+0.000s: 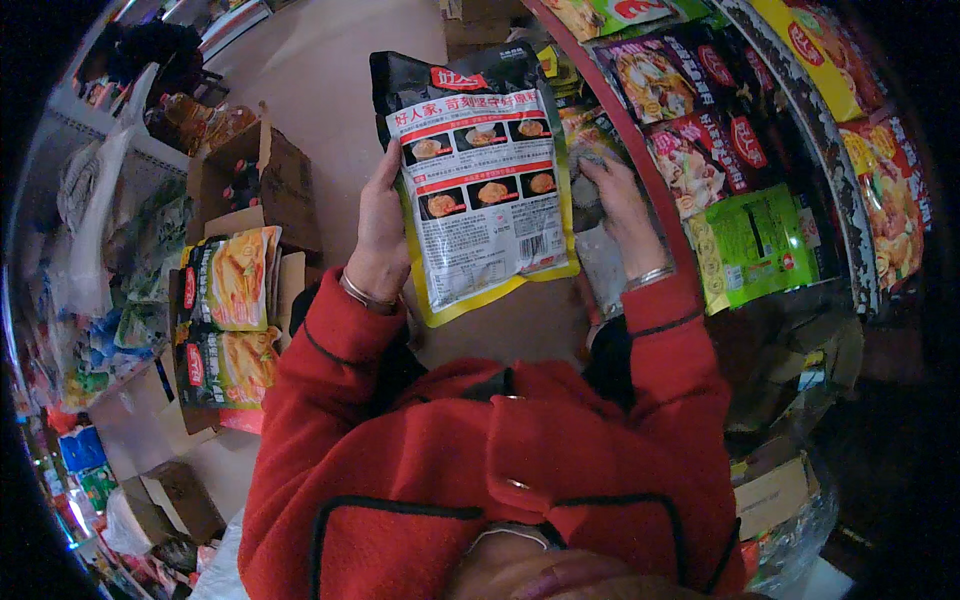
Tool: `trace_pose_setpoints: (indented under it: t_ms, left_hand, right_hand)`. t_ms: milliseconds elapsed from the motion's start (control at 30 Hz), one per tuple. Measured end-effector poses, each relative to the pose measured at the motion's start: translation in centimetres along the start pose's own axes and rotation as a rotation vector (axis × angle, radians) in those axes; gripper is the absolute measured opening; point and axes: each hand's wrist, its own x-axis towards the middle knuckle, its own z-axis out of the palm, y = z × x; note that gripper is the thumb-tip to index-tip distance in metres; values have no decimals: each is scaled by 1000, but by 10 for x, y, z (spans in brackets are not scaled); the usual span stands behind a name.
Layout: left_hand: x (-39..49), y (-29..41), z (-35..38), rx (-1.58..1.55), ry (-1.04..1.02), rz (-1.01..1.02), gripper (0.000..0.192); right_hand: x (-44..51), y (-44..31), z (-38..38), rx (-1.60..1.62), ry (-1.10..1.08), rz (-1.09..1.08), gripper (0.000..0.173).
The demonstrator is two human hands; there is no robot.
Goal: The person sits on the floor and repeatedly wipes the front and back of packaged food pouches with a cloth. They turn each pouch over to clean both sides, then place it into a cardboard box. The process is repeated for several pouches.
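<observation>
My left hand [380, 225] grips the left edge of a large food pouch [487, 217]. The pouch is held up before me, its printed back facing me, with a black top, a white panel of small food pictures and a yellow lower border. To the right of the pouch is my right hand [626, 214], its fingers bent around what looks like a grey cloth [586, 187]. This cloth is blurred and partly hidden behind the pouch's edge. Both arms wear red sleeves, with a bracelet at each wrist.
Upright food pouches [232, 277] fill a carton on the left, beside an open cardboard box [289, 187] with bottles. A red-edged shelf [637, 150] curves along the right, bearing several dark pouches and a green pouch [757, 244]. White shelving [142, 172] stands at far left.
</observation>
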Motion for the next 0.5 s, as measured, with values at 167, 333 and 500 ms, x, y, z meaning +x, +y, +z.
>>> trace_pose_setpoints:
  t_ms: [167,333,500]
  left_hand:
    - [1,-2,1,-114,-49,-35,50]
    - [6,-12,-4,54,117,-137,42]
    - [13,-19,-15,348,245,-4,37]
  right_hand:
    - [-39,2,23,510,-260,0,41]
    - [-69,-15,33,172,-405,-18,40]
    - [-80,-41,19,116,-359,-4,31]
